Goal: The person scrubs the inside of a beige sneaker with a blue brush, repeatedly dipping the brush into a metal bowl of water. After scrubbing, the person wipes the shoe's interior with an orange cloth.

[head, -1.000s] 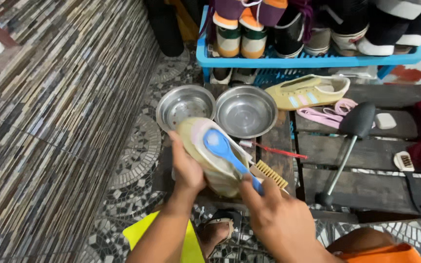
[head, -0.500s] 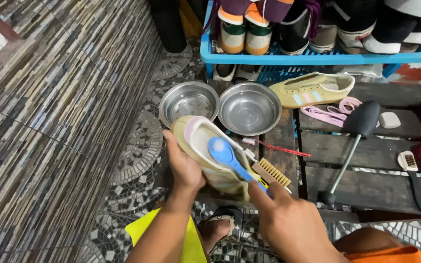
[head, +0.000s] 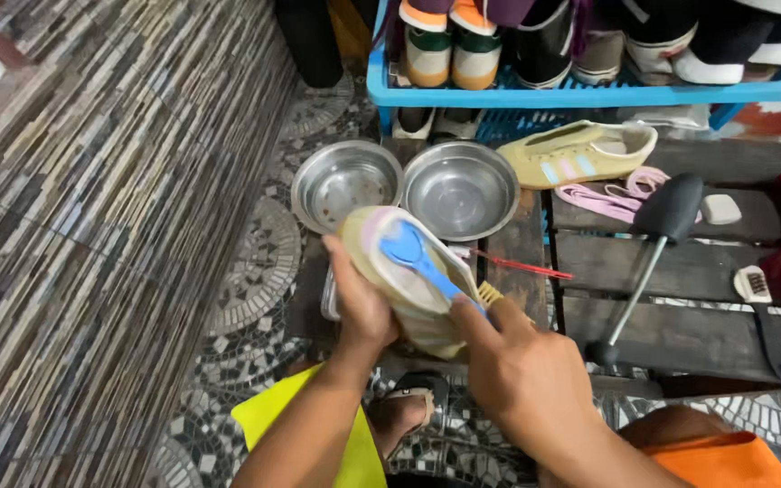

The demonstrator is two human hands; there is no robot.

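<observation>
The yellow shoe (head: pixel 397 271) is just in front of the two metal bowls (head: pixel 461 188). The left hand (head: pixel 361 303) grips its side. The right hand (head: pixel 522 370) holds a blue brush (head: pixel 419 258) on its sole.

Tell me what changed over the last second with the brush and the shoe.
The right hand slid the blue brush up along the shoe's sole, towards the toe. The left hand kept its grip on the shoe. The two steel bowls, the other shoe and the shoe tree stayed put.
</observation>
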